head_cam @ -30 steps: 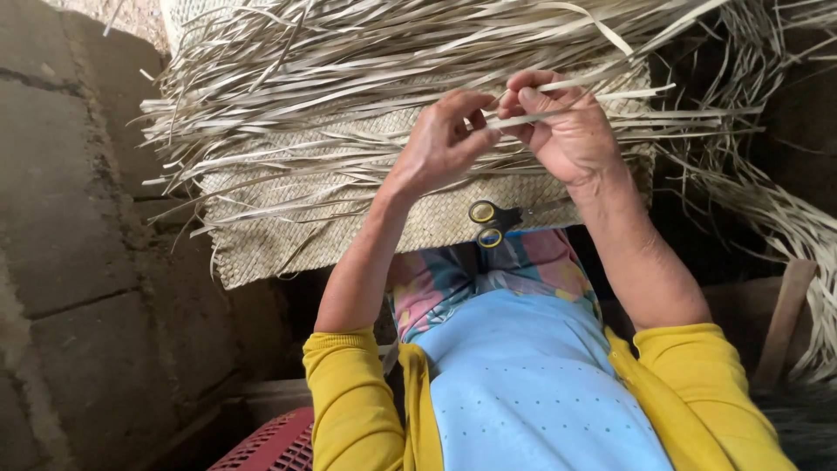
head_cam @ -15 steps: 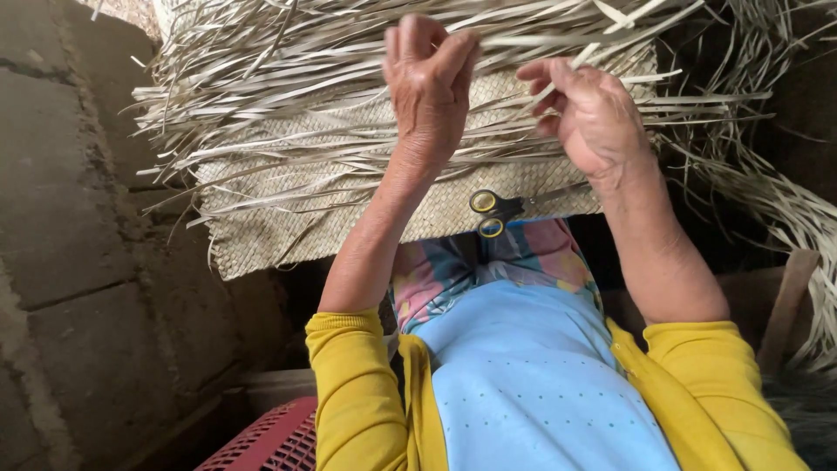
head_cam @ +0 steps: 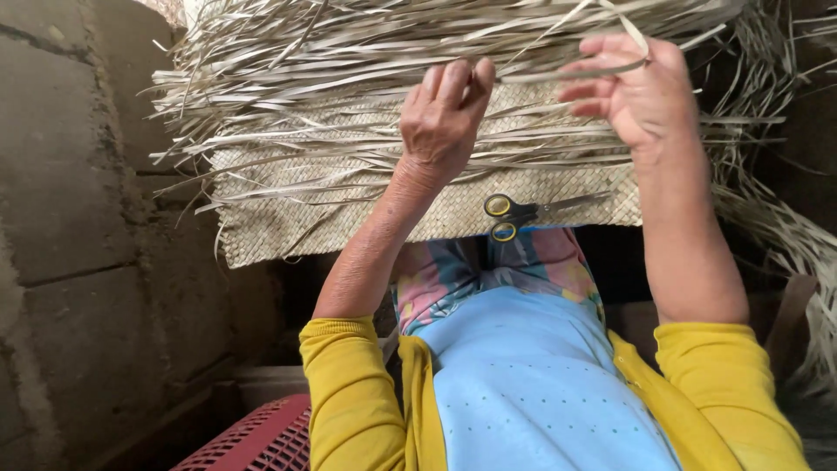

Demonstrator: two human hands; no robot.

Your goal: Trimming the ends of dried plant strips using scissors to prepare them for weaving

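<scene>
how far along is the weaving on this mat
Done: a wide woven mat lies across the lap, its near edge closed and even. In hand: the left hand and right hand pinch one strip between them above the mat. Left: many loose strips fan out unwoven from the far side. The scissors lie on the mat, untouched.

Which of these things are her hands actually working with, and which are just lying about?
In hand:
- left hand, pinching a pale leaf strip
- right hand, fingers hooked round the same strip
- woven mat with loose strip ends, lying across the lap

Lying about:
- scissors with black and yellow handles, untouched on the mat's edge
- red plastic crate
- concrete floor
</scene>
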